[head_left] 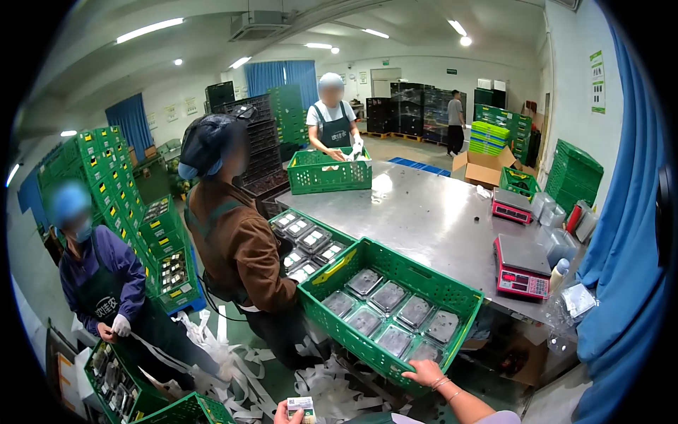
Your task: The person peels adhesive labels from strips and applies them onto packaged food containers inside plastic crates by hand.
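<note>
My right hand [426,374] grips the near rim of a green plastic crate [374,355], its fingers curled over the edge. Inside the crate lie several clear lidded plastic boxes [388,297] with dark contents, set in rows. At the bottom edge of the view, my left hand [284,413] is closed on a small stack of white and green labels [301,408]; most of that hand is cut off. A second green crate [337,235] adjoins the first and holds similar boxes bearing white labels.
A steel table [438,205] carries red scales [521,265] and another crate [329,172]. A co-worker in a brown jacket [247,247] stands close at left. Other people work at the far side and far left. White paper strips [247,374] litter the floor.
</note>
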Demonstrator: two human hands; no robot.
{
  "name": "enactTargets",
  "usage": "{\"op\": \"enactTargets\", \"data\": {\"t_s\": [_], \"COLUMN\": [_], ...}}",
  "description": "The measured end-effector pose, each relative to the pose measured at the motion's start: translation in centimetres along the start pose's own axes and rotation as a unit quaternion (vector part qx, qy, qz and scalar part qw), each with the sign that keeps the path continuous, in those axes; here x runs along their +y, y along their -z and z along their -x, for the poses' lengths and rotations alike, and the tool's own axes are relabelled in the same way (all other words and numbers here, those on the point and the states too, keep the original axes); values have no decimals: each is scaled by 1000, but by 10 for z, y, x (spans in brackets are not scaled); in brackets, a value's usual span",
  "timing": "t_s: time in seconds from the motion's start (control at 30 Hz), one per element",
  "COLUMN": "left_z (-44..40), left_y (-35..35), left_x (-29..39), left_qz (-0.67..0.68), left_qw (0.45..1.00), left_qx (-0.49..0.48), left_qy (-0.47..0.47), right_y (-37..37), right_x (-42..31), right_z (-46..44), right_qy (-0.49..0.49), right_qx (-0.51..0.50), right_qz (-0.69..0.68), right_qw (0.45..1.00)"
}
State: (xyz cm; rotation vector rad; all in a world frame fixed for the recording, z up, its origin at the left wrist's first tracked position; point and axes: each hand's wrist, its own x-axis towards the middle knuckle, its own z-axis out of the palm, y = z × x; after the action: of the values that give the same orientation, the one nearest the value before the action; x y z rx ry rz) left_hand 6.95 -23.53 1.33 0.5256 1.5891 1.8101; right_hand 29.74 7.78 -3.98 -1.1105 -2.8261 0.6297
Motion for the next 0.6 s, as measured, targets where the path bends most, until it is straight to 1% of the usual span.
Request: {"op": "enactTargets", "data": {"t_s": [0.1,0.17,0.27,0.33,0.37,0.4,0.43,0.47,0.53,0.57,0.6], "left_z": [-10,-16,-14,-7,-7,-7,-6,-1,6,15,21], "left_y": [21,27,18,6,13,22,30,33,32,26,19], "left_x": [-38,-52,-33,-7,-12,-21,-31,-37,-27,-8,5], "left_qz": [-16,-11,-21,12,-77,-127,-103,-76,-139,-151,-107], "left_qw": [1000,1000,999,999,992,986,988,990,978,977,981], "left_qx": [7,12,32,44,63,73,88,107,128,141,159], "left_qy": [-2,3,-6,-3,-73,-82,-68,-58,-84,-43,-7], "right_y": [1,3,1,-3,-4,-4,1,-9,-14,-6,0], "right_x": [-1,-2,-1,2,2,3,-2,7,13,5,-4], "right_z": [0,1,0,-2,-2,-5,-3,-7,-16,-16,-19], "right_qy": [-2,-5,-4,-9,-7,-15,-14,-8,6,3,-2], "right_qx": [-4,-9,-7,-7,8,-15,-21,-18,-25,-50,-75], "right_qz": [9,8,2,10,-4,2,-21,-9,-7,-8,-4], "right_qw": [1000,1000,1000,1000,1000,1000,999,1000,1000,999,997]}}
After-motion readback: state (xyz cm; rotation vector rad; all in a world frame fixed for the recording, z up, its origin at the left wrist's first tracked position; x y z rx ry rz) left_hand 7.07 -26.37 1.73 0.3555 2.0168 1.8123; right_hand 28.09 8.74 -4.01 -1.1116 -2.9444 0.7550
